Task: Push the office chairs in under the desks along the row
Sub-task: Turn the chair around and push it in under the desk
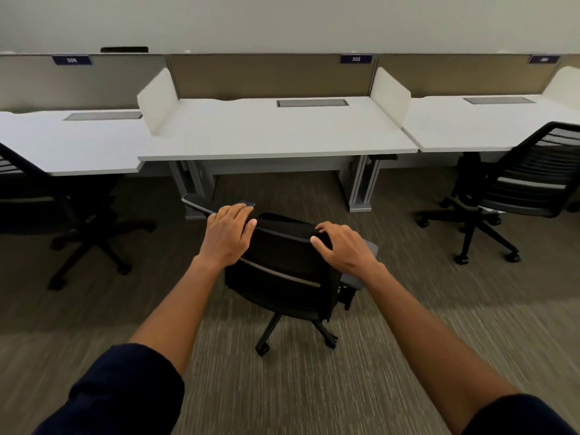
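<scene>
While both hands, left hand (227, 234) and right hand (343, 246), grasp the chair (282, 271) backrest, its armrest (201, 203) could strike the desk (276, 133) leg (194, 180).

Two bare forearms in view, both hands bare: left hand (228, 234), right hand (343, 248). No rings, watch, gloves or bands visible. Short dark navy sleeves, left sleeve (125, 394) loose and slightly bunched at the hem, ending around the elbow; right sleeve (518, 416) same dark fabric, cut off by the frame corner. Plain cloth, no logos or markings visible. Nails short, unpainted.
</scene>
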`<state>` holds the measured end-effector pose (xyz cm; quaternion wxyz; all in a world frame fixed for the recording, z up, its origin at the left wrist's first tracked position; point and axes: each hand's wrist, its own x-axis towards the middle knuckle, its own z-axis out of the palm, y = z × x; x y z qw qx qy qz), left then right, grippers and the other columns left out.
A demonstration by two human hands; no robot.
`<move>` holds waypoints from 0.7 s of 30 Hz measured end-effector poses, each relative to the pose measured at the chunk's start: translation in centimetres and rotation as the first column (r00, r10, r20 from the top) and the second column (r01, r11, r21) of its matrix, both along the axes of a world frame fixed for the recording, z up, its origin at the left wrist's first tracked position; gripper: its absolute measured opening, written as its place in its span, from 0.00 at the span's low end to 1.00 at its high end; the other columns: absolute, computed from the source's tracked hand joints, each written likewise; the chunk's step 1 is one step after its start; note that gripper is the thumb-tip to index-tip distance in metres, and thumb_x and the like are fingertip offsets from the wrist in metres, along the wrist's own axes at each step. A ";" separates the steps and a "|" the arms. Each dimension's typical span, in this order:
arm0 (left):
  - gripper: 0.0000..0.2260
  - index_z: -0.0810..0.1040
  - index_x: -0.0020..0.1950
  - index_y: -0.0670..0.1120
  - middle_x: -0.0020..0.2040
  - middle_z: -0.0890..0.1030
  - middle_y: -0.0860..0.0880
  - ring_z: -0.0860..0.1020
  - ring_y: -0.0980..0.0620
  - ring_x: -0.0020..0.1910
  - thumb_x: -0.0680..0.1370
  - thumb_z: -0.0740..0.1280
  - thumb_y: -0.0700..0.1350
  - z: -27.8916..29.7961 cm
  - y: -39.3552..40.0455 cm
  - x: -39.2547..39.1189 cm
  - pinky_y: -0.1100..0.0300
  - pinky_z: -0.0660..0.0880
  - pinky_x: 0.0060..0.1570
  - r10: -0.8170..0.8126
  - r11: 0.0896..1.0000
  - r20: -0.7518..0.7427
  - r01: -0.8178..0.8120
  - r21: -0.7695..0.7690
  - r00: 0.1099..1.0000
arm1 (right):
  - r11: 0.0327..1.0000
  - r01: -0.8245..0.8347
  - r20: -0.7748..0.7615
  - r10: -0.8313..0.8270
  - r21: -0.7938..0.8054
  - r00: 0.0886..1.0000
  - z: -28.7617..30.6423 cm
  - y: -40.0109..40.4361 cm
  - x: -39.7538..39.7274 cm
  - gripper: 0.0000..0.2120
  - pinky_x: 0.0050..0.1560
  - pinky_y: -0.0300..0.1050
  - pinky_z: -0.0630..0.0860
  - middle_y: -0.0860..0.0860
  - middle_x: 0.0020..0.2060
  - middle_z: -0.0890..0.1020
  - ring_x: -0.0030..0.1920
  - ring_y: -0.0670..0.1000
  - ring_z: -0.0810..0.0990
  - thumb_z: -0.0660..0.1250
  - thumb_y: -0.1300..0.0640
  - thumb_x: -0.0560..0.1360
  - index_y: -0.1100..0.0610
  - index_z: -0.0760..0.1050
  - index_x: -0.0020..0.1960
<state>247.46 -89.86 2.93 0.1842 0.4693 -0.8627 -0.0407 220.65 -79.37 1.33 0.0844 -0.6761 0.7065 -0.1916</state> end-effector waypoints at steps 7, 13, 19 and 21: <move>0.22 0.72 0.72 0.45 0.74 0.72 0.44 0.64 0.44 0.77 0.84 0.54 0.55 -0.7 -2.1 -0.9 0.38 0.57 0.75 0.053 0.998 0.099 -0.055 0.024 0.994 | 0.987 0.129 -0.164 -0.144 -0.101 0.976 -0.9 -1.4 -1.6 0.24 0.56 0.54 0.76 0.55 0.54 0.83 0.53 0.56 0.81 0.54 0.40 0.83 0.56 0.77 0.64; 0.32 0.82 0.46 0.50 0.42 0.83 0.50 0.81 0.51 0.45 0.80 0.42 0.65 -1.4 -4.7 -2.2 0.41 0.72 0.64 0.047 0.995 0.163 -0.062 0.083 0.985 | 0.959 0.224 -0.212 -0.259 -0.175 0.942 -1.4 -3.7 -2.5 0.28 0.39 0.48 0.72 0.52 0.37 0.82 0.38 0.53 0.78 0.49 0.38 0.82 0.56 0.81 0.48; 0.31 0.72 0.27 0.49 0.23 0.71 0.52 0.70 0.54 0.23 0.78 0.44 0.64 -1.3 -6.4 -4.3 0.57 0.65 0.33 0.103 0.994 0.144 -0.096 -0.055 0.984 | 0.946 0.250 -0.278 -0.301 -0.205 0.912 -1.1 -6.6 -5.5 0.30 0.28 0.43 0.65 0.49 0.26 0.74 0.28 0.51 0.72 0.48 0.38 0.79 0.56 0.74 0.30; 0.30 0.72 0.27 0.49 0.23 0.71 0.52 0.70 0.53 0.23 0.78 0.45 0.64 -1.3 -7.5 -5.3 0.57 0.67 0.33 0.114 0.992 0.134 -0.106 -0.067 0.984 | 0.944 0.231 -0.261 -0.290 -0.235 0.921 -0.9 -7.6 -6.4 0.27 0.28 0.43 0.64 0.49 0.25 0.73 0.28 0.51 0.72 0.49 0.39 0.78 0.54 0.70 0.29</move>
